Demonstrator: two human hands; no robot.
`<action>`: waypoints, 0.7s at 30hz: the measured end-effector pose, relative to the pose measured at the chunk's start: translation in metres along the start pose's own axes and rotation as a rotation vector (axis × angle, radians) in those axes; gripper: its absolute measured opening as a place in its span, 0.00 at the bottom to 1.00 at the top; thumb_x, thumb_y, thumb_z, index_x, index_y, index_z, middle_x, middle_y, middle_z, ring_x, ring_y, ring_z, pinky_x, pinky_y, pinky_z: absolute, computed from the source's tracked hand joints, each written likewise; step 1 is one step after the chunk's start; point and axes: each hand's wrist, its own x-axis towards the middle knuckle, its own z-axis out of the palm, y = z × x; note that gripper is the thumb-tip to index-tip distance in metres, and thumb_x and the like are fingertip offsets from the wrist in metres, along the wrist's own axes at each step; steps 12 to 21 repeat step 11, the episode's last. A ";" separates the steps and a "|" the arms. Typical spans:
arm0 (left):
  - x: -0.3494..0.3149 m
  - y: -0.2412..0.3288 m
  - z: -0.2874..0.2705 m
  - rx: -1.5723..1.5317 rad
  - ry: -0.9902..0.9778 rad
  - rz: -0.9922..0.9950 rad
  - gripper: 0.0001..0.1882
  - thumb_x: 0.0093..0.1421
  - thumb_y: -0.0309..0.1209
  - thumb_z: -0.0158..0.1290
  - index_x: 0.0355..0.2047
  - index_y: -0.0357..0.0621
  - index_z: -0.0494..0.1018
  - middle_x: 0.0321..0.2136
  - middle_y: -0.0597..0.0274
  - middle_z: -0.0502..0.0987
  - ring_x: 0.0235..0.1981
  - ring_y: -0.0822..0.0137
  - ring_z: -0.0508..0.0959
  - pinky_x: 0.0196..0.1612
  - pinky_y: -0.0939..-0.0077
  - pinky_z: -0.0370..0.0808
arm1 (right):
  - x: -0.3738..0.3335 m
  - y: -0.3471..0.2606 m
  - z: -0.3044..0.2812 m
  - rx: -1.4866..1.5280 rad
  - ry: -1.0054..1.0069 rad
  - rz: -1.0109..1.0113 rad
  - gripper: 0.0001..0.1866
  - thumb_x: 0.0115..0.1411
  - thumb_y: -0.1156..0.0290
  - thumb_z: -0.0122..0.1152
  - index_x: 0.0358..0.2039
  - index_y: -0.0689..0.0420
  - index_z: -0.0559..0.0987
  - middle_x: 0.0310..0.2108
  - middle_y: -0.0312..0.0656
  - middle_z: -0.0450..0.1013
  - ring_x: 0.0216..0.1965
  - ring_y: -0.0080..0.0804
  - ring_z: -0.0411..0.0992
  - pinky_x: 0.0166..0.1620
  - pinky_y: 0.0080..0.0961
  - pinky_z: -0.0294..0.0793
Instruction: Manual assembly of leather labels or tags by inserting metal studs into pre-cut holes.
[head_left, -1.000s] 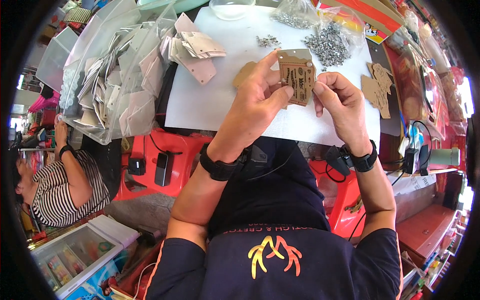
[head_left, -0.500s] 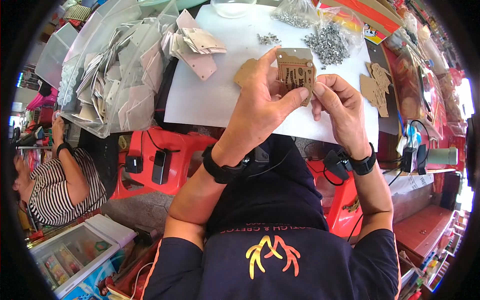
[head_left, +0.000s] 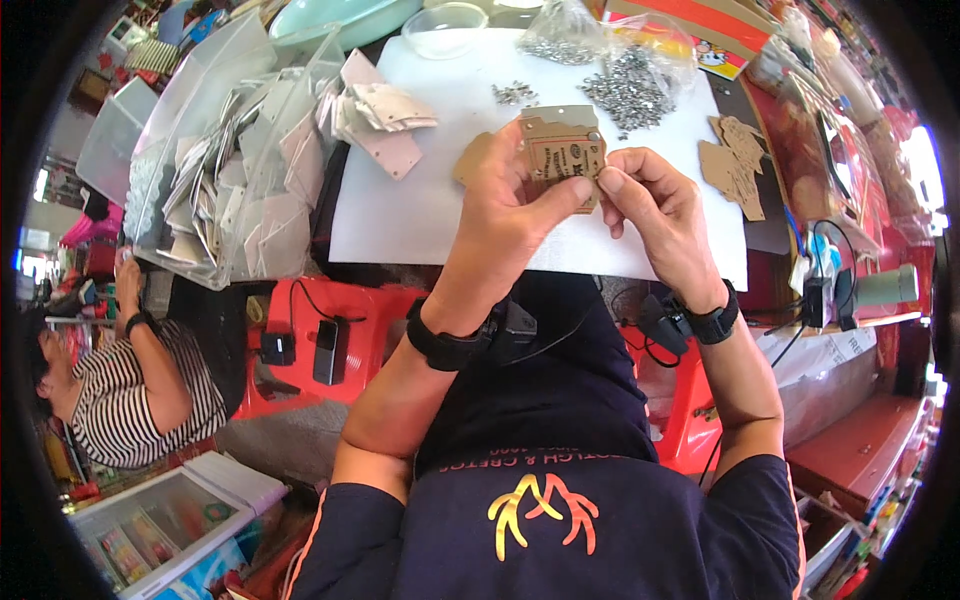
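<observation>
My left hand (head_left: pixel 505 205) is closed on a brown cardboard tag (head_left: pixel 562 142) with dark print and small corner holes, holding it up over the white work surface. A round silvery fastener shows near the tag's upper right edge. My right hand (head_left: pixel 655 195) is at the tag's right edge, thumb and fingertips pinched together; whatever lies between them is hidden. Another brown piece (head_left: pixel 468 165) lies partly behind my left hand. Beyond the hands, a small group of metal fasteners (head_left: pixel 514 94) and a larger heap (head_left: pixel 630 88) spill on the white sheet (head_left: pixel 400 225).
Left stands a clear plastic bin (head_left: pixel 215 262) full of pale tags, with a stack of them (head_left: pixel 385 130) beside it. More brown pieces (head_left: pixel 735 165) lie at the right. Bowls (head_left: pixel 445 28) and a bag of fasteners (head_left: pixel 565 35) sit at the back. Another person (head_left: pixel 150 390) is at far left.
The whole view has shifted slightly, so the table sits a little lower and further left. Both hands keep nearly the same hold at the tag.
</observation>
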 end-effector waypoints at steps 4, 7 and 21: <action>0.001 -0.003 0.001 -0.262 -0.025 -0.197 0.17 0.63 0.25 0.52 0.53 0.37 0.69 0.45 0.59 0.77 0.44 0.69 0.77 0.51 0.70 0.74 | -0.004 -0.001 -0.010 0.039 0.018 0.007 0.10 0.65 0.67 0.58 0.38 0.62 0.76 0.23 0.30 0.71 0.23 0.13 0.66 0.28 0.14 0.67; 0.002 -0.005 0.006 -0.244 -0.006 -0.197 0.15 0.64 0.25 0.50 0.52 0.37 0.71 0.44 0.59 0.77 0.44 0.69 0.77 0.52 0.69 0.73 | -0.004 0.001 -0.021 0.066 -0.024 0.029 0.10 0.64 0.67 0.59 0.38 0.61 0.77 0.24 0.30 0.71 0.23 0.13 0.66 0.28 0.13 0.67; 0.003 -0.009 0.012 -0.186 0.019 -0.181 0.16 0.63 0.25 0.52 0.52 0.38 0.71 0.44 0.60 0.78 0.46 0.68 0.77 0.54 0.68 0.72 | 0.000 0.003 -0.029 0.120 -0.044 0.079 0.10 0.63 0.67 0.60 0.38 0.61 0.77 0.24 0.30 0.71 0.23 0.14 0.67 0.28 0.13 0.68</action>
